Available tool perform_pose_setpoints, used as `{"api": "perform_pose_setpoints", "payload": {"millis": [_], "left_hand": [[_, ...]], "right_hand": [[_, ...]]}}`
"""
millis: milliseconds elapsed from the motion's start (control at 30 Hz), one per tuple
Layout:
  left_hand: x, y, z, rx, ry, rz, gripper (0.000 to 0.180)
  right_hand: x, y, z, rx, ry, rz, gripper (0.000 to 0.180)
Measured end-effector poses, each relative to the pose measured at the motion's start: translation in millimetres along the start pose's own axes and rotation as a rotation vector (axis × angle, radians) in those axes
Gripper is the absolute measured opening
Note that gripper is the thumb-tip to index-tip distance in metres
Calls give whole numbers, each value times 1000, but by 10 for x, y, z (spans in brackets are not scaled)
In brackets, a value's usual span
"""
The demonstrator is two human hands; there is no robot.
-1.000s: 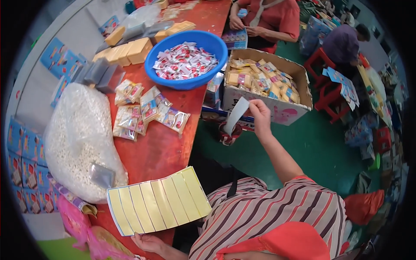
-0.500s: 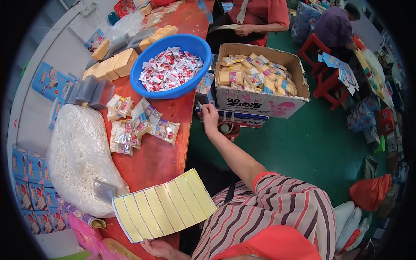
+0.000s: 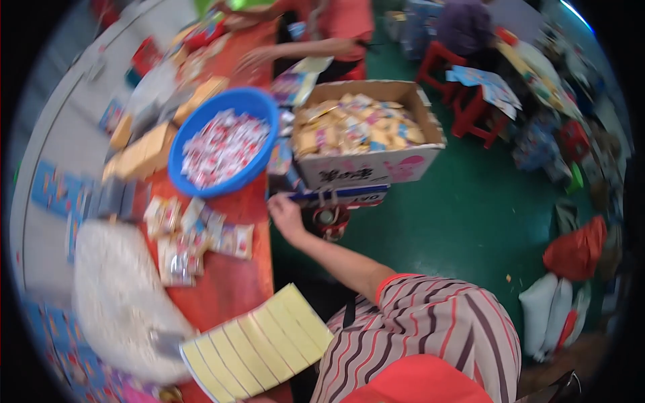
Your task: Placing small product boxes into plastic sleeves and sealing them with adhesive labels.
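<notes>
A pale yellow sheet (image 3: 259, 346) divided into long strips, like a label sheet, slants over the table's near edge. My left hand (image 3: 259, 400) holds it by the near edge; only a sliver of that hand shows at the bottom of the picture. My right arm reaches forward, and my right hand (image 3: 287, 218) is at the table's right edge beside a blue and white carton (image 3: 356, 195). Its fingers look curled closed, but blur hides what is in them. Several clear packs (image 3: 180, 258) with yellowish contents lie on the table left of that hand.
A blue basin (image 3: 269, 144) of small red-and-white sachets stands on the red table (image 3: 232, 285). Right of it is an open cardboard box (image 3: 349, 169) full of packs. A large bag of white pieces (image 3: 117, 295) lies left. Another person's arm (image 3: 295, 51) reaches over the far table.
The view has shifted, so the basin, box and table sit lower and further left. My left hand has nearly left the picture. The person opposite now stretches an arm over the table.
</notes>
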State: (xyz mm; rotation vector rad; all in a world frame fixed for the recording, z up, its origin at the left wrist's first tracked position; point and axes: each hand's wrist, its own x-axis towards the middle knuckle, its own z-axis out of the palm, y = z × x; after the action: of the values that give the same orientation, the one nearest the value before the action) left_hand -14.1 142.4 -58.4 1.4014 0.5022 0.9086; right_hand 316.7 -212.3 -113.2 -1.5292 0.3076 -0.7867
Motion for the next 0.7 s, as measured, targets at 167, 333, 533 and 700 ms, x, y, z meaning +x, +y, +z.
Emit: {"api": "perform_pose_setpoints", "payload": {"millis": [167, 333, 533, 700], "left_hand": [[58, 544, 1163, -52, -163, 200, 22], [19, 837, 1566, 268, -184, 722, 18], [37, 979, 1663, 760, -30, 1306, 15], [204, 970, 1701, 419, -344, 1342, 16]], "right_hand": [[53, 146, 52, -275, -130, 19, 26], [317, 50, -20, -290, -224, 286, 33], [295, -197, -284, -476, -167, 157, 27], [-46, -540, -294, -243, -357, -267, 20]]}}
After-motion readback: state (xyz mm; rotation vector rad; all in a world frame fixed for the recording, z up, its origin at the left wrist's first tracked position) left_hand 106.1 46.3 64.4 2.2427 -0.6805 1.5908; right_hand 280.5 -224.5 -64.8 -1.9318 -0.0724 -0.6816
